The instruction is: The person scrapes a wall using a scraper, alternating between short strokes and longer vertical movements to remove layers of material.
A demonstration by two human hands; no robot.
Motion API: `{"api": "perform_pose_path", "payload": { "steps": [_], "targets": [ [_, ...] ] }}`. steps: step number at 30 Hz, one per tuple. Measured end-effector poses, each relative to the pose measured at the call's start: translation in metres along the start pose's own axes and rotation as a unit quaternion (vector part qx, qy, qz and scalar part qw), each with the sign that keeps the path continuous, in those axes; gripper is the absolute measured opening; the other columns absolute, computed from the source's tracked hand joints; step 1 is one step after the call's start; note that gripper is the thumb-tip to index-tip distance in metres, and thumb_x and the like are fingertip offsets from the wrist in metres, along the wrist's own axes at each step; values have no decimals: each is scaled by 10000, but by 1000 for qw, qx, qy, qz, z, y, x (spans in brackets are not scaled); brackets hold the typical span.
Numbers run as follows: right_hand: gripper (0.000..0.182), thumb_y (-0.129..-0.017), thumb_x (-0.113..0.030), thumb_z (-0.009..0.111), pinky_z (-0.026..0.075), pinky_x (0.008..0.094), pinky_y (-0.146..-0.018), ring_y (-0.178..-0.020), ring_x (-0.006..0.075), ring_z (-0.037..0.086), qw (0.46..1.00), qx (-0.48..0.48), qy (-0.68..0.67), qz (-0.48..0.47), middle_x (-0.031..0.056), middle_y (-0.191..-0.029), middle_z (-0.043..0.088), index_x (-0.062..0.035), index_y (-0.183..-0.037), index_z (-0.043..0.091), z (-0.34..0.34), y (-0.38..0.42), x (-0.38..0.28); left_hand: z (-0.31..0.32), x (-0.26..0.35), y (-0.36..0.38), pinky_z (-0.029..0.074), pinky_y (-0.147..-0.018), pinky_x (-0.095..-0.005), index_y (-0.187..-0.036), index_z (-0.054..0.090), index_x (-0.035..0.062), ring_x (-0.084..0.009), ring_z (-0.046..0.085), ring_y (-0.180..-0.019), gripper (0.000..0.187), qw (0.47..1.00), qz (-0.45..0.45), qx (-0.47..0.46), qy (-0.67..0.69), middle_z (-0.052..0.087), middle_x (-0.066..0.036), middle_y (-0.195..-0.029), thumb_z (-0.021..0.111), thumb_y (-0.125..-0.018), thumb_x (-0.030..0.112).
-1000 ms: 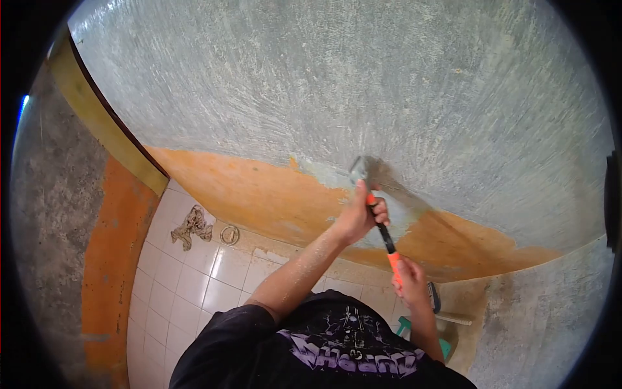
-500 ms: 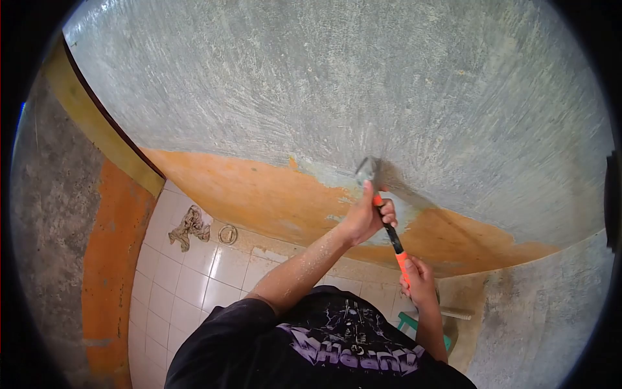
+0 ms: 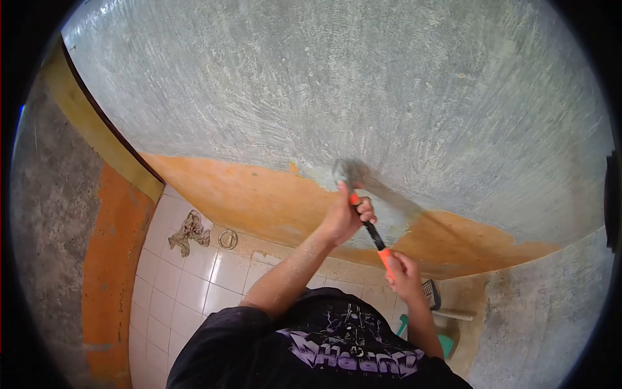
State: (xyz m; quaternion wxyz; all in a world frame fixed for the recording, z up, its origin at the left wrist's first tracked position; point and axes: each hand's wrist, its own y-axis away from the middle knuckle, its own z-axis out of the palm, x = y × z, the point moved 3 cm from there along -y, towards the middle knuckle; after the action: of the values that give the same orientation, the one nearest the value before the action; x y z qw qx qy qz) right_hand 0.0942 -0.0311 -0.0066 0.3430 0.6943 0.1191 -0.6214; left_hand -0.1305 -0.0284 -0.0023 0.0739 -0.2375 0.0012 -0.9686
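Note:
A long scraper tool (image 3: 371, 228) with a black and orange handle slants up to the wall. Its grey head, blurred by motion, lies against the wall just above the orange paint. My left hand (image 3: 343, 217) is wrapped round the upper handle, close to the head. Lower down, my right hand (image 3: 404, 277) grips the orange end of the handle. Around the head, the wall (image 3: 311, 84) is bare grey with scrape marks; below runs a band of orange paint (image 3: 227, 188) with a ragged upper edge.
A crumpled cloth (image 3: 190, 233) and a round ring-like object (image 3: 228, 239) lie on the tiled floor (image 3: 191, 288). Near my right forearm are a dark-edged box-like item (image 3: 431, 294), a pale stick (image 3: 453, 315) and a green object (image 3: 446, 345). Another wall (image 3: 110, 259) stands at left.
Both hands and the tool have moved to the left along the wall. The dark-edged item beside my right forearm now shows more.

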Motion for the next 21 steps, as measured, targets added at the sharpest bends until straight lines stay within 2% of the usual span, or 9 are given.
{"api": "perform_pose_path", "payload": {
  "steps": [1, 4, 8, 12, 19, 21],
  "targets": [
    [351, -991, -291, 587, 329, 208, -400, -443, 40, 413, 1000, -13, 4, -7, -37, -584, 459, -1, -1188, 607, 8, -3, -1, 0, 4, 2, 423, -766, -402, -1157, 394, 189, -157, 383, -668, 567, 1000, -8, 4, -4, 324, 13, -714, 259, -947, 699],
    [353, -991, -288, 589, 327, 207, -398, -440, 40, 409, 999, 34, -13, -24, -37, -579, 461, 1, -1194, 604, 0, 7, 8, 6, -4, -1, 426, -769, -407, -1145, 388, 183, -166, 393, -677, 557, 999, -38, -16, -4, 339, 7, -724, 247, -959, 688],
    [360, -987, -286, 596, 326, 204, -396, -450, 38, 415, 999, 49, -9, 0, -36, -595, 470, 2, -1203, 601, -20, 25, 3, 25, -27, -6, 435, -782, -419, -1141, 377, 174, -177, 413, -697, 555, 997, -72, -22, -23, 370, -5, -741, 225, -968, 680],
    [360, -991, -285, 590, 323, 204, -388, -453, 40, 422, 999, 47, -18, -12, -29, -608, 479, 2, -1206, 598, -3, 16, 9, 16, -6, 2, 437, -787, -422, -1151, 372, 173, -180, 425, -701, 555, 998, -52, -39, -21, 381, -10, -745, 218, -970, 675],
    [341, -992, -282, 588, 334, 208, -399, -458, 45, 426, 997, 63, -33, -1, -33, -629, 482, 1, -1183, 602, -21, 30, -9, 33, -28, -9, 424, -771, -414, -1164, 373, 177, -159, 405, -666, 577, 997, -73, -23, -11, 351, 1, -717, 226, -956, 695],
    [344, -992, -288, 589, 331, 209, -399, -458, 46, 426, 998, 59, -2, -12, -32, -632, 488, 4, -1173, 603, -4, 18, -8, 14, -11, -7, 421, -764, -406, -1167, 374, 181, -155, 396, -649, 578, 999, -30, -31, -8, 344, 5, -709, 231, -952, 698]
  ]
}}
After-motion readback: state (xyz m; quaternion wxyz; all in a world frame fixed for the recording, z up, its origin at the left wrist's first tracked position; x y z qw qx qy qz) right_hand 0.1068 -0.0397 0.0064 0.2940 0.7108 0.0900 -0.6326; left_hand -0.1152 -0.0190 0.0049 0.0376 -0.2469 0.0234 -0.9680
